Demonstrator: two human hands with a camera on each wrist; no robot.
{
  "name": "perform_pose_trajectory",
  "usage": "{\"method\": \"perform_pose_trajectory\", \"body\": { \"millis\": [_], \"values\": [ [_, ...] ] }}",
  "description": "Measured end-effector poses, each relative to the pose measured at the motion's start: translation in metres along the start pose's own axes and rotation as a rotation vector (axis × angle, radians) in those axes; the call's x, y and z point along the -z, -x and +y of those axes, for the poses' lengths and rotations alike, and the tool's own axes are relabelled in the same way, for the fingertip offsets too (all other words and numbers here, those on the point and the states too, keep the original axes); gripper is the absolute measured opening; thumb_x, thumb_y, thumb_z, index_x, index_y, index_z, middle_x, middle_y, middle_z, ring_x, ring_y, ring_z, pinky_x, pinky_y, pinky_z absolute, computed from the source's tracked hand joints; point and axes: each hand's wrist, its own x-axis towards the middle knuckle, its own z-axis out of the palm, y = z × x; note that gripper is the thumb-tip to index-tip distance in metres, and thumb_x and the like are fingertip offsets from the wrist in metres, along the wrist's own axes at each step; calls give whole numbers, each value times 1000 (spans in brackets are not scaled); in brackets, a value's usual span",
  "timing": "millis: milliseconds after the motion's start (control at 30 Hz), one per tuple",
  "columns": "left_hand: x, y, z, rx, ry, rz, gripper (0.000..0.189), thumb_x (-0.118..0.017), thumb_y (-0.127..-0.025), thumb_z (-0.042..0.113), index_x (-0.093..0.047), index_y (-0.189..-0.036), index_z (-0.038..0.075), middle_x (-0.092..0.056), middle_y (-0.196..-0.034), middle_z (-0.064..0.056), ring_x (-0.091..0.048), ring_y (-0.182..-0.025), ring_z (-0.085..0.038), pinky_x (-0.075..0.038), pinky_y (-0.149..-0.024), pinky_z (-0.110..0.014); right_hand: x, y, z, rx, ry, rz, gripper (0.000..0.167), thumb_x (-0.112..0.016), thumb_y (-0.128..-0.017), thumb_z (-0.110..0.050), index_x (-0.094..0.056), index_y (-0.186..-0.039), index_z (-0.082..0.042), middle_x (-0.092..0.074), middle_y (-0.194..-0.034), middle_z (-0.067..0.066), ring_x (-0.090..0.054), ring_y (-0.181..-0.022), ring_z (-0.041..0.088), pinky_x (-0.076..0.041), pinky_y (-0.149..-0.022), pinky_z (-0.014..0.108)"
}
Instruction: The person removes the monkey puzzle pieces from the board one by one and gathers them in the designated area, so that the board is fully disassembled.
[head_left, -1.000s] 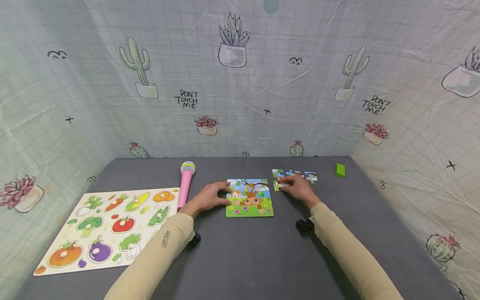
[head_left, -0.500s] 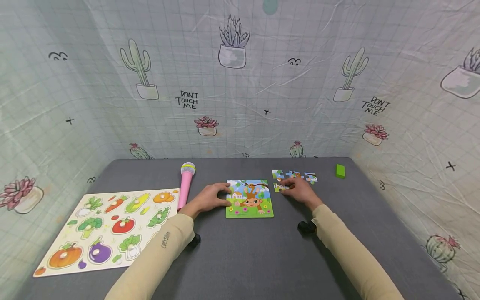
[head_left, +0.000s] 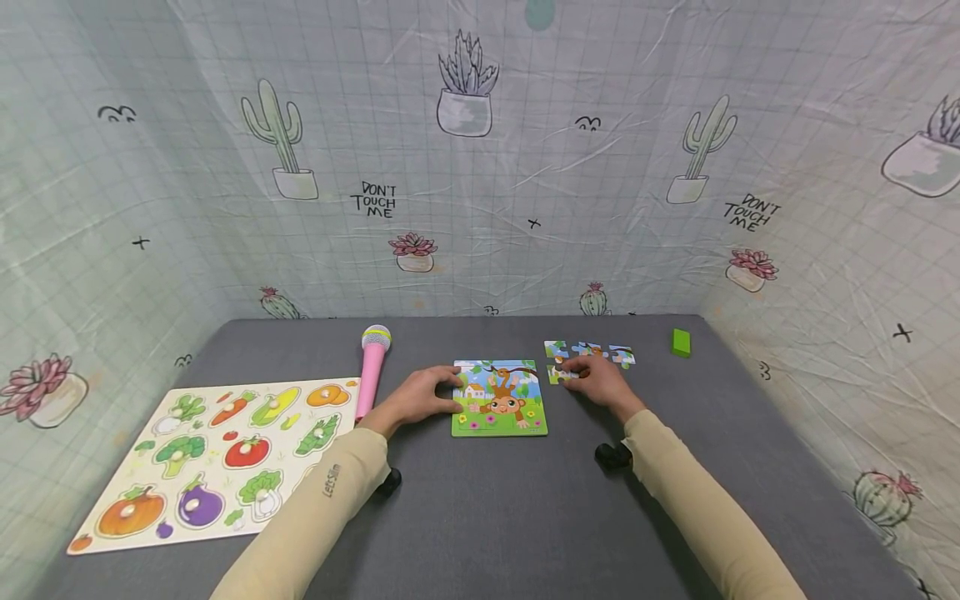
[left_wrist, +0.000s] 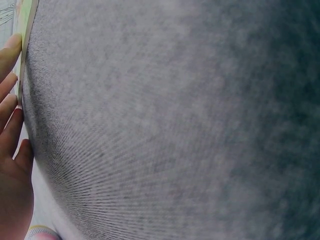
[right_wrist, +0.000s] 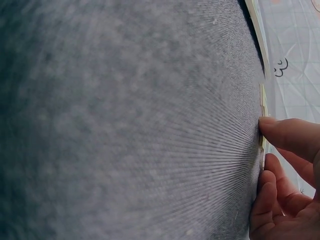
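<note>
Little is shifting: the left hand [head_left: 422,394] is resting spread fingers against the monkey board [head_left: 501,408]; the right hand [head_left: 602,383] is pinching a puzzle piece [head_left: 557,375] between fingers, arranging seemingly pausing.

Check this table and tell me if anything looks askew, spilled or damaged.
I see nothing spilled or damaged. The vegetable board lies slightly askew, while the monkey board sits roughly square with the far edge of the table. The loose puzzle pieces look laid out, not spilled.
</note>
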Motion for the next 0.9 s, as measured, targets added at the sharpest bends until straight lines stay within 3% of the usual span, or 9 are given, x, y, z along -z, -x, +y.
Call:
{"method": "perform_pose_trajectory", "body": {
  "millis": [600, 900],
  "values": [
    [-1, -1, -3, -3, 2, 5, 41, -77, -85, 23, -67, -120, 3, -49, -145, -13, -40, -137, -32, -32, -112, -48, -1, -2, 0, -4, 6, -4, 35, -68, -92, -12, -64, -124, 0, -60, -124, 21, -57, -108, 36, -50, -85, 47],
    [-1, 0, -3, -15, -1, 5, 42, -77, -85, 24, -67, -120, 3, -49, -145, -13, -39, -138, -32, -32, -113, -48, -3, -1, -25, -34, -74, -25, 37, -64, -95, -15, -62, -128, -1, -59, -128, 20, -54, -115, 37, -50, -85, 47]
  ]
}}
